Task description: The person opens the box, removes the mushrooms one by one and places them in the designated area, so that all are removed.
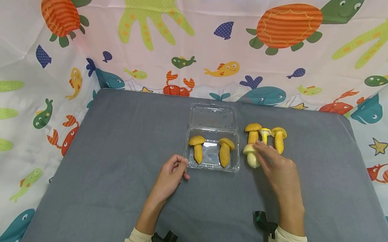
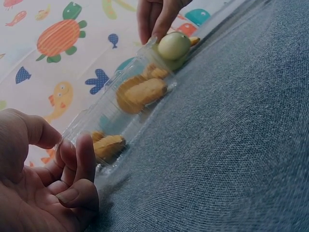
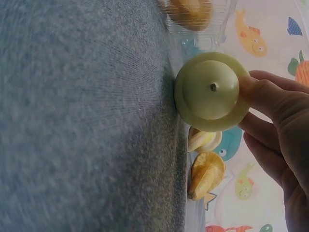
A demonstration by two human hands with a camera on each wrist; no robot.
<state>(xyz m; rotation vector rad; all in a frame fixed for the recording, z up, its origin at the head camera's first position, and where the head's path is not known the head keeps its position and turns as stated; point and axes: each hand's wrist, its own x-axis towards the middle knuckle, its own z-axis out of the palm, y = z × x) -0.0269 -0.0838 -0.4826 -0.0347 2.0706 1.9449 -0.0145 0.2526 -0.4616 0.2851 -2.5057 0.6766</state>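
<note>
A clear plastic clamshell box (image 1: pixel 212 168) stands with its lid folded back. Two toy mushrooms lie inside it, a left brown-yellow mushroom (image 1: pixel 198 149) and a right one (image 1: pixel 226 152). My left hand (image 1: pixel 172 173) pinches the box's near left corner between thumb and fingers. To the right of the box, my right hand (image 1: pixel 278 169) holds a pale green toy mushroom (image 3: pixel 210 92) by its cap's edge, with thumb and fingertips. In the head view this mushroom touches or nearly touches the cloth; I cannot tell which.
Behind the right hand lie an orange-yellow mushroom (image 1: pixel 253 130), a small bright yellow mushroom (image 1: pixel 264 133) and another orange-yellow mushroom (image 1: pixel 279 136). Grey cloth (image 1: pixel 123 138) covers the table. A curtain with sea animals (image 1: pixel 215 11) hangs along the back and sides.
</note>
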